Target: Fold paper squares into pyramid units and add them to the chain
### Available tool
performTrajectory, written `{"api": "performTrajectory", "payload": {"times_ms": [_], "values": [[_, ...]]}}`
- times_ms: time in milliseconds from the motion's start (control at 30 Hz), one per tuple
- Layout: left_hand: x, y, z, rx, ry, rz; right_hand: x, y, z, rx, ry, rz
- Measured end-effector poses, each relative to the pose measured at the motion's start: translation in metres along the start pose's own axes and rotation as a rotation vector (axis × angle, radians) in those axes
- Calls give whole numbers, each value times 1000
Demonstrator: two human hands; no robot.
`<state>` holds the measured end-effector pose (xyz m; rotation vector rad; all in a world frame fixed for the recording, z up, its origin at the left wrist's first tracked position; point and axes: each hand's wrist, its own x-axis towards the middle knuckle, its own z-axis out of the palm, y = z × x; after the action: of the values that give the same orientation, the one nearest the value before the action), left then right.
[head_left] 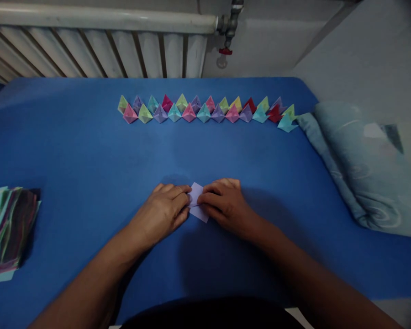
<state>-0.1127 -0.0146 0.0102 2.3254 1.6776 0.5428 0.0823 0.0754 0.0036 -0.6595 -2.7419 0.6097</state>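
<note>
A small sheet of lilac origami paper [196, 195] lies on the blue tabletop in front of me, with a crease or fold edge across its middle. My left hand [166, 205] is closed on its left side, fingers bent and pressed together at the edge. From the other side my right hand [224, 201] grips the paper, its thumb and fingers over the right edge. The fingers cover both side corners, so the full shape of the paper is hidden. Its top and bottom corners show between the hands.
Two rows of colourful folded paper pieces [189, 113] stand along the far side of the blue table [106, 151]. A stack of coloured paper [12, 233] lies at the left edge. To the right is a rolled grey-green blanket [349, 160]. Behind stands a white radiator [99, 23].
</note>
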Motion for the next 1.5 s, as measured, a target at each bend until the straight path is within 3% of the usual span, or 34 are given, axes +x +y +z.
{"api": "performTrajectory", "payload": {"times_ms": [233,700,1100,1500], "values": [[-1,-1,1,-4,41,-4,2,-3,1,48,19,59],[5,0,6,-75,23,-167,6,-10,5,77,66,195],[7,1,7,-62,11,-260,7,-15,9,104,116,248],[5,0,10,34,63,-257,5,-17,11,42,75,224]]}}
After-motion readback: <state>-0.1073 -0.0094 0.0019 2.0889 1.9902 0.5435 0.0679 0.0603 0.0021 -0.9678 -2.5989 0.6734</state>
